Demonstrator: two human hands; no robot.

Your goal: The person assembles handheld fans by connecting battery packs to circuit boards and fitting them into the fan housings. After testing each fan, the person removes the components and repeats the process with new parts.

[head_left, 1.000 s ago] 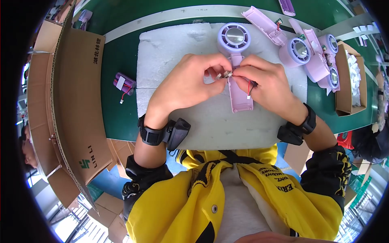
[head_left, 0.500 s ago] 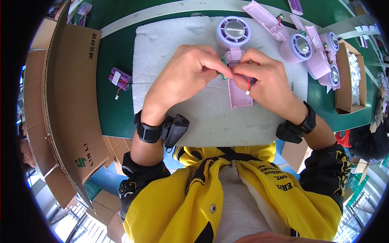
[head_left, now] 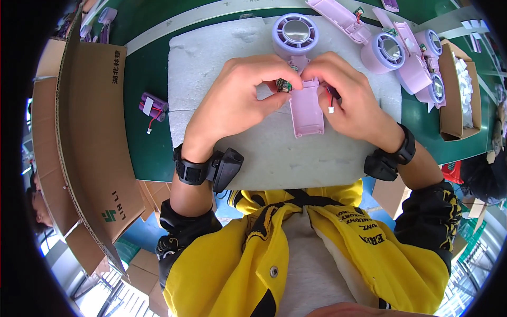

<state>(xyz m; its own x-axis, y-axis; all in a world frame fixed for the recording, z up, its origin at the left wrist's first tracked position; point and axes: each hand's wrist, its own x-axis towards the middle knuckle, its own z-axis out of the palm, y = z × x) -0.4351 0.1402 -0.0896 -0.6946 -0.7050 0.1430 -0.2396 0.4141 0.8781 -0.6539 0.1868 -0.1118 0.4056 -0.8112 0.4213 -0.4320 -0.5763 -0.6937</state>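
A lilac handheld fan point(head_left: 296, 33) lies on a white foam sheet point(head_left: 211, 50), its head at the far side and its open pink handle shell point(head_left: 307, 113) pointing toward me. My left hand point(head_left: 232, 103) is closed, pinching a small green circuit board point(head_left: 283, 85) beside the top of the shell. At the fan's neck, the fingertips of my right hand point(head_left: 351, 98) press near the shell's upper edge. That hand is closed around a dark purple battery pack, mostly hidden; its red wire and white plug point(head_left: 331, 109) hang out below the fingers.
A purple battery pack point(head_left: 153, 107) with a wire rests on the green table point(head_left: 145, 153) at left, beside a tall cardboard box point(head_left: 97, 158). Several fans with open handles point(head_left: 414, 74) lie at right, near a small carton point(head_left: 449, 95) of white pieces.
My fingertips have drawn slightly apart, showing more of the shell's top. The circuit board has turned in my left fingers. The whole view has shifted a little.
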